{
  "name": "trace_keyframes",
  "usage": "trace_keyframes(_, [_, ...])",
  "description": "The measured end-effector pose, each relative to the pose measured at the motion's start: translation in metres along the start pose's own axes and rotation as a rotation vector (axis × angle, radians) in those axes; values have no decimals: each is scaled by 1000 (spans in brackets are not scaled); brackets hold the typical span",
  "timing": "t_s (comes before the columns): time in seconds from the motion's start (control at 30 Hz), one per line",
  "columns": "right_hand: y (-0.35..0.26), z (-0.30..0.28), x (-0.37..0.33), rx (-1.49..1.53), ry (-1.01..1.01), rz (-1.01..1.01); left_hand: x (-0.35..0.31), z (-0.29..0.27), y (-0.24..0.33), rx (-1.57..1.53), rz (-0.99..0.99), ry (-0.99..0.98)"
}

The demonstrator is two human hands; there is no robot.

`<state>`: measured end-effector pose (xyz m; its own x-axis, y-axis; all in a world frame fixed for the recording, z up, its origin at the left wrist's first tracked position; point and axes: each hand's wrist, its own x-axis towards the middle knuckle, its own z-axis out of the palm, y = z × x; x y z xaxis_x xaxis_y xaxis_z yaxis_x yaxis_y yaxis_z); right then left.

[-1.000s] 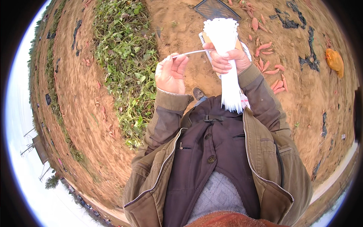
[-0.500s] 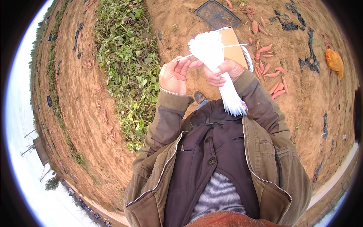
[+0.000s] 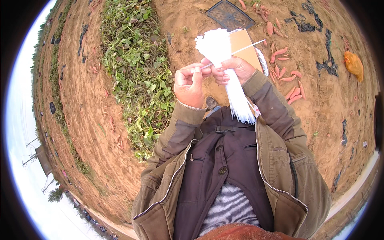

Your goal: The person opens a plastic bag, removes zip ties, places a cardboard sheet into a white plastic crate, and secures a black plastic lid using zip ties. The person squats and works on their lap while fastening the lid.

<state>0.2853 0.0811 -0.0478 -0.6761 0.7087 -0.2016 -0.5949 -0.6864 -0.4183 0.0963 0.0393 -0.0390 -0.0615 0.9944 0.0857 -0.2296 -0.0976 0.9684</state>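
Observation:
My right hand (image 3: 234, 69) grips a thick bundle of white plastic ties (image 3: 226, 68) around its middle; the bundle fans out above the hand and hangs down below it toward my jacket. My left hand (image 3: 190, 83) pinches the end of a single white tie (image 3: 240, 50) that runs across the bundle, up and to the right. A flat brown cardboard piece (image 3: 245, 47) lies behind the bundle, under my right hand. Both hands are close together in front of my chest.
Sandy soil (image 3: 192, 24) lies below. A strip of green vines (image 3: 134, 68) runs on the left. Several reddish sweet potatoes (image 3: 286, 76) are scattered to the right, an orange sack (image 3: 354, 64) further right, a dark crate (image 3: 230, 15) at the top.
The hands have come closer together. The bundle has tilted and its top now fans left. The single tie now sticks out to the upper right instead of the left.

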Motion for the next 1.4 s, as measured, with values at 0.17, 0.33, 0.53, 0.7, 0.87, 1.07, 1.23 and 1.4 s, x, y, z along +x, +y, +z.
trace_keyframes(0.17, [0, 0, 4, -227, 149, -11, -1, 0, 7, 595, 495, -163])
trace_keyframes(0.33, [1, -10, 2, -423, 130, -2, 2, -3, 17, 681, 616, -211])
trace_keyframes(0.53, [10, -22, 15, -900, 233, -32, 6, -1, 23, 760, 629, -334])
trace_keyframes(0.7, [19, -12, 18, -1432, 352, -497, 11, 1, 26, 760, 630, -296])
trace_keyframes(0.87, [11, -12, 19, -1593, 581, -293, 8, 5, 27, 728, 669, -229])
trace_keyframes(1.07, [19, -28, 23, -1717, 580, -426, 2, 6, 25, 812, 580, -207])
trace_keyframes(1.23, [18, -30, 17, -1725, 621, -417, 0, 5, 27, 870, 619, -201])
trace_keyframes(1.4, [16, -23, 14, -1758, 630, -439, 0, 8, 31, 913, 645, -203])
